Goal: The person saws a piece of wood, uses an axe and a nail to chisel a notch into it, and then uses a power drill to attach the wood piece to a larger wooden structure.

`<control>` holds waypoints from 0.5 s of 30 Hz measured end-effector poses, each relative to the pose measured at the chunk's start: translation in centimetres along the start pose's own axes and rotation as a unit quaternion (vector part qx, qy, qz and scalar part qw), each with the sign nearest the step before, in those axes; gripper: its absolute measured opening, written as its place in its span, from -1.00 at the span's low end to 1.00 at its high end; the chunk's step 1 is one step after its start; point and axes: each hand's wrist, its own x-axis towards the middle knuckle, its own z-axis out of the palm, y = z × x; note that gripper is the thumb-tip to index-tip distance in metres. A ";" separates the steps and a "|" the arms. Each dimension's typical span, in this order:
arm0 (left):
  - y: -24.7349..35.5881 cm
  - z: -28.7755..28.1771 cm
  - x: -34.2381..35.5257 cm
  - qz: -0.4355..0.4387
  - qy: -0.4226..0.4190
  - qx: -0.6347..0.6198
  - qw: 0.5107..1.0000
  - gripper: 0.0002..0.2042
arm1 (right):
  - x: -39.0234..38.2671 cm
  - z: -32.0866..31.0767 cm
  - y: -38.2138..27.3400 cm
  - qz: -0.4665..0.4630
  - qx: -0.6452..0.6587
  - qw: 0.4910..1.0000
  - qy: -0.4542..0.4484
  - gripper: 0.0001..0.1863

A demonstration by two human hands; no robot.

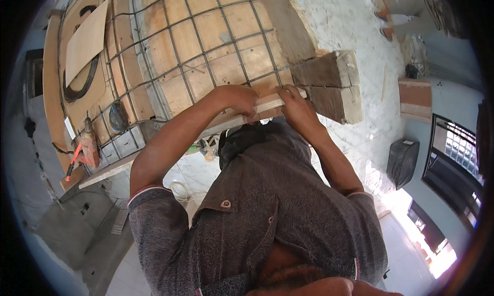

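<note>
Seemingly, a pale wooden strip [270,103] is being aligned, clamped by the fingers of the right hand [300,110], while those of the left hand [241,99] are curled beside it, their hold unclear, so steadying is probably called for next.

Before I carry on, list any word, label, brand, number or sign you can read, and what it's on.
None that I can read.
Black case: small pale mark, too small to read.
Shirt button: marks too small to make out.
Pale wood piece at the right hand: no lettering visible.
</note>
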 end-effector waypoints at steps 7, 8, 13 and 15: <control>-1.2 -1.2 -9.5 0.008 0.075 -0.207 0.975 -0.28 | -1.6 -4.9 -3.7 -0.101 -0.064 0.992 0.038 -0.57; -0.5 -1.2 -11.4 -0.020 0.060 -0.201 0.978 -0.26 | -0.9 -4.2 -3.2 -0.133 -0.092 0.986 0.045 -0.58; -0.9 4.9 -15.7 -0.022 0.178 -0.075 0.981 -0.36 | 2.2 0.0 -0.2 -0.124 -0.154 0.978 -0.064 -0.65; -0.7 6.3 -16.3 -0.063 0.199 -0.076 0.975 -0.42 | 3.0 0.1 -0.5 -0.111 -0.167 0.975 -0.098 -0.70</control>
